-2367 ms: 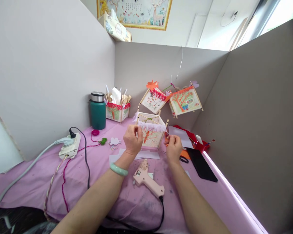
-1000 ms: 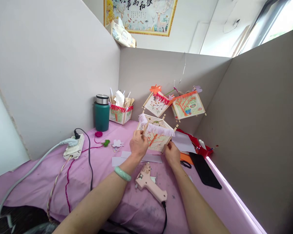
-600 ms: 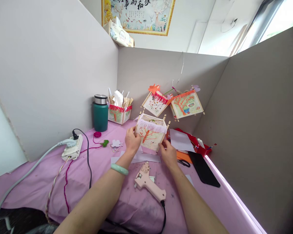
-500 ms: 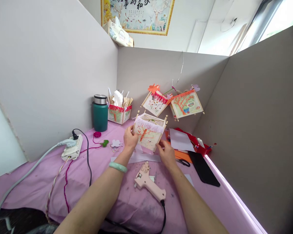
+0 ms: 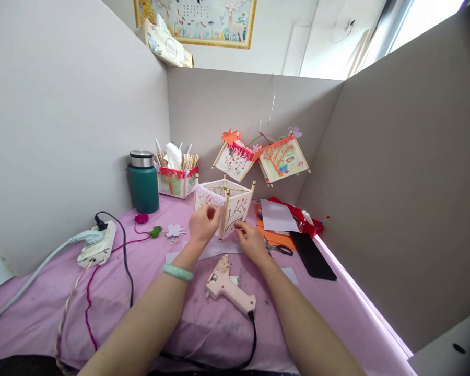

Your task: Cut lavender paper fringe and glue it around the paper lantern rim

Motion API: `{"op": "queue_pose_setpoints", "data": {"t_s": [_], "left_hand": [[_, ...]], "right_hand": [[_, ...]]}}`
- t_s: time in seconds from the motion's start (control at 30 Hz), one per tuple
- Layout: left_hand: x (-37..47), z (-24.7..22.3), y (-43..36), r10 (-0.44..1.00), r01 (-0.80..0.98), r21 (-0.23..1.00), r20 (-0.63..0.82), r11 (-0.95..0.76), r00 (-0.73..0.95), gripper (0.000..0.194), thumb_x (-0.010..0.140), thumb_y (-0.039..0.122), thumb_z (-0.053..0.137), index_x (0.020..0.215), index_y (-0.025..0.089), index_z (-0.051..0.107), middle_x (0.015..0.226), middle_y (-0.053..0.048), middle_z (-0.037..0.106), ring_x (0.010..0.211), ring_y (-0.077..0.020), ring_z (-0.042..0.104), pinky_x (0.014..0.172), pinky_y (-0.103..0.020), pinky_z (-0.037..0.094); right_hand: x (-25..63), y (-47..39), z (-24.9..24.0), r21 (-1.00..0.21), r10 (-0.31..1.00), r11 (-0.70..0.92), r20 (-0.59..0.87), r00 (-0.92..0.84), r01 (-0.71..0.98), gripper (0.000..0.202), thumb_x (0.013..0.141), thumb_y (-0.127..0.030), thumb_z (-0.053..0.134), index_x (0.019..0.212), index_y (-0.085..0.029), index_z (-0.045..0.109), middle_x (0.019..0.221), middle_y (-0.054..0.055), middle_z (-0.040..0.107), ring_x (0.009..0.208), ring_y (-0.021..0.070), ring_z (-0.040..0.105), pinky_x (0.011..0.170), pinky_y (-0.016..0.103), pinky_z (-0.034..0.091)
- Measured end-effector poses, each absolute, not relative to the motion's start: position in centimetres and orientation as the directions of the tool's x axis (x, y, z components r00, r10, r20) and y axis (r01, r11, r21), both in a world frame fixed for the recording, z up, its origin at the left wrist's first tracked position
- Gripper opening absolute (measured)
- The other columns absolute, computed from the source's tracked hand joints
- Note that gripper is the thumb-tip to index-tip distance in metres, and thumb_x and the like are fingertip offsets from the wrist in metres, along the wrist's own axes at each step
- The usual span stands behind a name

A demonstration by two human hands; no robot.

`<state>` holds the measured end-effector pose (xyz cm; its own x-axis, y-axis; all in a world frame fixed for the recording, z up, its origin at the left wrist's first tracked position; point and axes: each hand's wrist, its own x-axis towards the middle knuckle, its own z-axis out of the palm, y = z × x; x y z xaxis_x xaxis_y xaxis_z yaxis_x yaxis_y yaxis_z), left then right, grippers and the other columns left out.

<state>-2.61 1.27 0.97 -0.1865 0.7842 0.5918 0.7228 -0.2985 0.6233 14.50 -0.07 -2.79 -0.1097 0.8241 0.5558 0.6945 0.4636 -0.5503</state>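
A square paper lantern (image 5: 237, 210) on a stick frame stands in front of me, a corner post towards me. Pale fringe (image 5: 209, 195) runs along the top of its left panel; the right panel shows painted branches. My left hand (image 5: 204, 223), with a green bangle at the wrist, is pinched at the left panel just below the fringe. My right hand (image 5: 251, 241) is at the lower edge of the right panel, thumb and fingertips close together on it. A pink glue gun (image 5: 231, 288) lies on the cloth below the lantern.
Two finished lanterns (image 5: 284, 159) hang behind. A green bottle (image 5: 143, 183) and a decorated stick box (image 5: 177, 183) stand back left. The power strip (image 5: 97, 243) and cords lie left. Scissors (image 5: 284, 250), white paper (image 5: 279, 215) and a black flat object (image 5: 312, 256) lie right.
The lantern has turned, so a corner and a second painted panel now face me. Both hands have shifted their hold on it. The camera view has swung slightly to the right.
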Motion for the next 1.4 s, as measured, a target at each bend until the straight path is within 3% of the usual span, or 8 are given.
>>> {"op": "queue_pose_setpoints", "data": {"t_s": [0.1, 0.17, 0.27, 0.47, 0.73, 1.1, 1.4], "left_hand": [[-1.6, 0.8, 0.5, 0.840, 0.869, 0.405, 0.543, -0.283, 0.020, 0.035, 0.083, 0.055, 0.052, 0.086, 0.021, 0.060, 0.075, -0.005, 0.066, 0.075, -0.0210, 0.064, 0.070, -0.030, 0.043], [-1.4, 0.7, 0.5, 0.854, 0.923, 0.291, 0.515, -0.252, 0.071, 0.032, 0.086, 0.050, 0.049, 0.095, 0.021, 0.060, 0.080, -0.007, 0.068, 0.078, -0.0233, 0.065, 0.070, -0.031, 0.043], [-1.8, 0.8, 0.8, 0.865, 0.954, 0.218, 0.497, -0.203, 0.071, 0.031, 0.091, 0.042, 0.041, 0.103, 0.021, 0.060, 0.089, -0.010, 0.069, 0.083, -0.0245, 0.065, 0.072, -0.033, 0.043], [-4.0, 1.6, 1.3, 0.886, 0.966, 0.246, 0.462, -0.080, -0.044, 0.029, 0.089, 0.038, 0.042, 0.104, 0.021, 0.061, 0.093, -0.013, 0.069, 0.087, -0.0284, 0.065, 0.073, -0.036, 0.045], [-6.2, 2.2, 2.0, 0.890, 0.917, 0.376, 0.362, 0.132, -0.277, 0.033, 0.086, 0.036, 0.046, 0.110, 0.020, 0.061, 0.094, -0.016, 0.069, 0.088, -0.0306, 0.065, 0.072, -0.038, 0.045], [-8.0, 2.2, 2.9, 0.916, 0.927, 0.375, 0.377, -0.013, -0.140, 0.025, 0.082, 0.033, 0.052, 0.103, 0.025, 0.063, 0.092, -0.008, 0.071, 0.089, -0.0260, 0.065, 0.075, -0.034, 0.045], [-7.7, 2.4, 2.6, 0.930, 0.895, 0.437, 0.358, -0.091, -0.080, 0.016, 0.080, 0.031, 0.056, 0.093, 0.025, 0.064, 0.091, -0.003, 0.072, 0.089, -0.0226, 0.065, 0.076, -0.030, 0.045]], "right_hand": [[15.2, 0.5, -3.1, -0.578, 0.846, 0.396, 0.532, -0.038, 0.713, 0.024, 0.088, -0.025, 0.050, 0.101, -0.021, 0.069, 0.102, 0.005, 0.071, 0.089, 0.0179, 0.065, 0.079, 0.029, 0.049], [15.6, 0.8, -3.3, -0.585, 0.853, 0.366, 0.522, -0.009, 0.724, 0.024, 0.088, -0.025, 0.050, 0.100, -0.022, 0.070, 0.102, 0.004, 0.071, 0.087, 0.0181, 0.066, 0.078, 0.029, 0.049], [15.9, 1.1, -3.4, -0.596, 0.862, 0.329, 0.506, 0.025, 0.732, 0.025, 0.088, -0.027, 0.049, 0.099, -0.022, 0.071, 0.100, 0.004, 0.072, 0.087, 0.0185, 0.066, 0.078, 0.028, 0.049], [16.5, 1.1, -3.0, -0.633, 0.887, 0.209, 0.444, 0.128, 0.746, 0.026, 0.086, -0.026, 0.048, 0.097, -0.023, 0.072, 0.095, 0.003, 0.073, 0.085, 0.0182, 0.067, 0.077, 0.028, 0.049], [16.6, 1.2, -3.1, -0.642, 0.895, 0.201, 0.427, 0.128, 0.740, 0.025, 0.086, -0.026, 0.048, 0.097, -0.023, 0.071, 0.099, 0.003, 0.072, 0.084, 0.0175, 0.068, 0.078, 0.028, 0.050], [16.8, 2.1, -3.8, -0.692, 0.909, 0.215, 0.399, 0.117, 0.689, 0.031, 0.085, -0.025, 0.051, 0.112, -0.018, 0.064, 0.105, 0.005, 0.071, 0.085, 0.0162, 0.068, 0.087, 0.031, 0.049], [16.4, 2.0, -3.6, -0.717, 0.916, 0.272, 0.397, 0.056, 0.642, 0.029, 0.083, -0.025, 0.053, 0.110, -0.022, 0.065, 0.099, 0.002, 0.072, 0.083, 0.0166, 0.067, 0.079, 0.028, 0.050]]}}
